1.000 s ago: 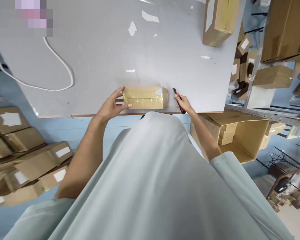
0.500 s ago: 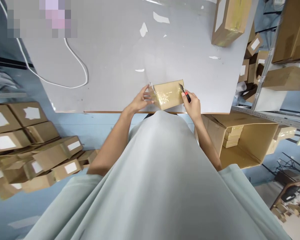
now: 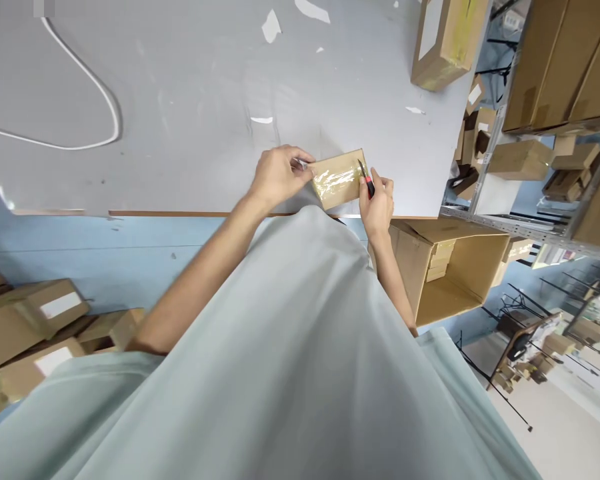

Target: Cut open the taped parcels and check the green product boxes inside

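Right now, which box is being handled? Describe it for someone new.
On the grey table, look to the near edge. A small box sits there between the left hand and the right hand, which holds a red knife. Unlike the bigger box at the far right corner, it is slim, glossy with tape and touched by the knife.

A flat grey table (image 3: pixel 205 100) with a wooden front edge carries a looping white cable (image 3: pixel 111 110), white paper scraps (image 3: pixel 271 25), a large brown cardboard box (image 3: pixel 443 40) and, at its near edge, a small tape-wrapped brown cardboard box (image 3: pixel 337 180).
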Motion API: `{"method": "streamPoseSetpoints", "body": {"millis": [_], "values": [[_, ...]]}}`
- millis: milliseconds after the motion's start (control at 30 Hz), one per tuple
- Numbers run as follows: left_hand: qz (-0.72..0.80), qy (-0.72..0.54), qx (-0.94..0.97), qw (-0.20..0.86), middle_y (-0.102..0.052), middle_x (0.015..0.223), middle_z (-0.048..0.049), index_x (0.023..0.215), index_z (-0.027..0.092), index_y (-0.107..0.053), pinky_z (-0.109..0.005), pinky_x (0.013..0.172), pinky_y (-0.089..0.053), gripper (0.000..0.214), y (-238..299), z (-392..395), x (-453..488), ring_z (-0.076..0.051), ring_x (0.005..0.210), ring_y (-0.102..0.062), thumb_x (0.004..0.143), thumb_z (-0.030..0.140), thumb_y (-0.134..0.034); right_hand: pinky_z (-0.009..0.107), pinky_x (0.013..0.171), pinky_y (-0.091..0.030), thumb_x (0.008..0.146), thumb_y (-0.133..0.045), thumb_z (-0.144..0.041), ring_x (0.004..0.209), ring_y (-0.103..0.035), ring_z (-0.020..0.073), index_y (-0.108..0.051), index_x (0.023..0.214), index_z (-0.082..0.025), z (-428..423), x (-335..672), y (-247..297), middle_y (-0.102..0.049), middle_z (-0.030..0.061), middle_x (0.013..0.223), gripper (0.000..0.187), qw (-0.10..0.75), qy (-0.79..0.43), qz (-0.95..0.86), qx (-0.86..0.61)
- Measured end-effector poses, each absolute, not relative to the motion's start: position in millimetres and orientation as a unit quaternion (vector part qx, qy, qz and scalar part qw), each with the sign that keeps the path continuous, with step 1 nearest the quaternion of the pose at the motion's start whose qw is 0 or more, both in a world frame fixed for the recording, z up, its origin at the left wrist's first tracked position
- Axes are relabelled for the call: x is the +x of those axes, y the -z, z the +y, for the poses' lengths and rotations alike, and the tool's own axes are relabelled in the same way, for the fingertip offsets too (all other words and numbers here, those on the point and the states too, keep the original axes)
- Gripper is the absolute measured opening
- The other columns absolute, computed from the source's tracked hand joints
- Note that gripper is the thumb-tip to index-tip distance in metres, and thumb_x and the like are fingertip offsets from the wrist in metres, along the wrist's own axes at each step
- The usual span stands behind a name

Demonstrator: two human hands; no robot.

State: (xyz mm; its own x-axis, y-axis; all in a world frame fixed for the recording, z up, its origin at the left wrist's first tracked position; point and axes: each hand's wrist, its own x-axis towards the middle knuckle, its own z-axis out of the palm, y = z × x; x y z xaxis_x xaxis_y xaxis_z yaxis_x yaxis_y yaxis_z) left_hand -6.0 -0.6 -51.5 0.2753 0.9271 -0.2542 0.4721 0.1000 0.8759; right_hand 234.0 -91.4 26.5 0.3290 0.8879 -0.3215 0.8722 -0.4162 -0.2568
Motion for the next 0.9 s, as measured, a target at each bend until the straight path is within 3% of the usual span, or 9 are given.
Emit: {"method": "streamPoseSetpoints", "body": {"millis": [200,333,533,667,900], "values": [[0.568,-0.231,0.619,0.491,-0.089,0.108,-0.0041,0.120,0.020,-0.091,-0.049,0.104,-0.067,0.034,50,11,-4,-0.025,0.097,-0.080,0.094,0.041,-0.088,0.047,0.113,-0.060,0.126,-0.021,-0.044,0.143,-0.070,0.0344,-0.049,0.178,-0.025,-106,205,-55,-0.065,0.0216,0.163,0.062,-0.034,-0.227,-0.603,-0.764],[0.590,-0.219,0.596,0.499,-0.089,0.091,-0.0043,0.115,0.017,-0.095,-0.043,0.093,-0.066,0.032,40,18,-3,-0.019,0.082,-0.075,0.087,0.032,-0.094,0.040,0.111,-0.060,0.127,-0.020,-0.043,0.141,-0.072,0.0316,-0.059,0.170,-0.029,-103,178,-65,-0.072,0.0155,0.160,0.060,-0.091,-0.264,-0.651,-0.706],[0.586,-0.211,0.570,0.536,-0.092,0.102,-0.0062,0.117,0.015,-0.096,-0.038,0.087,-0.062,0.033,31,22,0,-0.017,0.082,-0.073,0.087,0.030,-0.094,0.045,0.113,-0.061,0.127,-0.028,-0.039,0.133,-0.077,0.0328,-0.065,0.166,-0.026,-93,157,-61,-0.080,0.0160,0.150,0.055,-0.076,-0.282,-0.631,-0.718],[0.586,-0.213,0.552,0.554,-0.093,0.111,-0.0053,0.118,0.020,-0.096,-0.038,0.094,-0.063,0.034,22,21,-1,-0.020,0.091,-0.076,0.086,0.032,-0.091,0.046,0.116,-0.061,0.127,-0.039,-0.040,0.131,-0.079,0.0326,-0.065,0.166,-0.025,-91,155,-54,-0.081,0.0155,0.147,0.049,-0.045,-0.284,-0.616,-0.734],[0.596,-0.188,0.533,0.571,-0.092,0.107,-0.0068,0.123,0.017,-0.094,-0.040,0.093,-0.060,0.037,5,22,-1,-0.021,0.089,-0.070,0.088,0.025,-0.085,0.042,0.115,-0.061,0.127,-0.042,-0.036,0.131,-0.079,0.0300,-0.069,0.159,-0.026,-89,151,-58,-0.083,0.0127,0.144,0.043,-0.034,-0.296,-0.600,-0.742]]}}
